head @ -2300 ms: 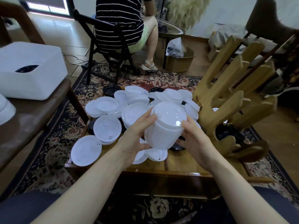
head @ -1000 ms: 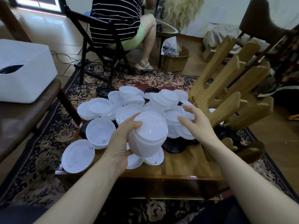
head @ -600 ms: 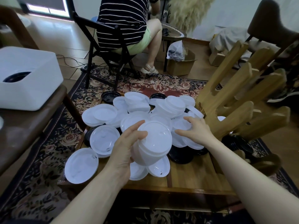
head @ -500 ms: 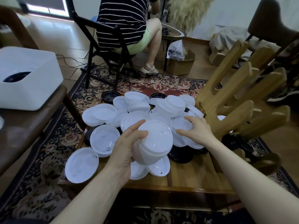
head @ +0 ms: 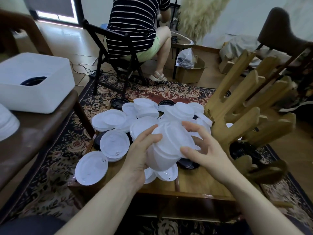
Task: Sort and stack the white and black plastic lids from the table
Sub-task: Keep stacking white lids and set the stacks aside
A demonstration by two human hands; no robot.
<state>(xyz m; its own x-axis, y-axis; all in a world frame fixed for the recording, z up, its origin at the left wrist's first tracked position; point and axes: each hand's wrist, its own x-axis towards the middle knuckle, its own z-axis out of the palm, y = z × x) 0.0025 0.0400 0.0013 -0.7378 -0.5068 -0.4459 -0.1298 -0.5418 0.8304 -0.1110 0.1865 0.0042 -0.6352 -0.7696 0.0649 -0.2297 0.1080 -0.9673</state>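
Above the near table [head: 199, 184]: stack of white lids [head: 166, 148], left hand [head: 140, 155] gripping its side. Right hand [head: 201, 148], back from the pile, fingers curled around the top lid just added. Loose white lids [head: 114, 145] crowd left; wooden rack [head: 237, 116] hems right; bare table nearest.

Bare wood shows on the near right corner of the bench [head: 199, 182], a strip where a hand can set down, while the far half is buried under loose white lids [head: 144, 128] with black lids [head: 188, 164] poking out beneath them. The tall wooden rack [head: 237, 114] walls off the right edge, and on the left a white lid [head: 91, 167] overhangs the bench rim, beside the dark side table [head: 39, 133] carrying the white bin [head: 33, 82].
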